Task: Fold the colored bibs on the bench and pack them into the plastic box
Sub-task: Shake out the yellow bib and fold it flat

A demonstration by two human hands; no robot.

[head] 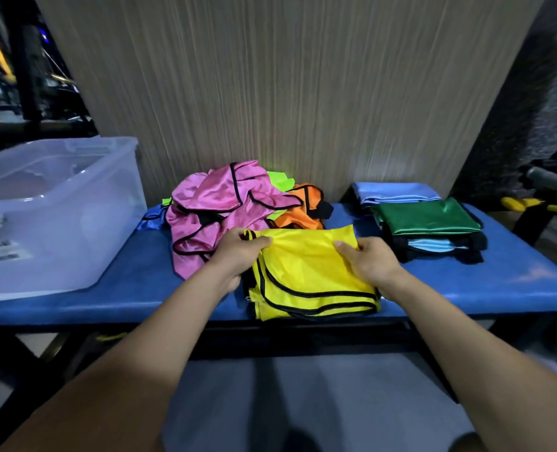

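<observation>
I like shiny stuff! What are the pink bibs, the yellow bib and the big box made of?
Pink bibs: likely satiny synthetic cloth, glossy highlights, soft crumples.
Yellow bib: thin cloth with black trim, duller sheen, folds flat.
Box: clear, slightly frosted plastic; you can see through its walls.

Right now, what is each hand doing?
Left hand: pinches the yellow bib's far left corner.
Right hand: grips the bib's right edge.

Yellow bib with black trim, pink bib, blue bench

The plastic box is cut off at the left edge, its label blurred.
</observation>
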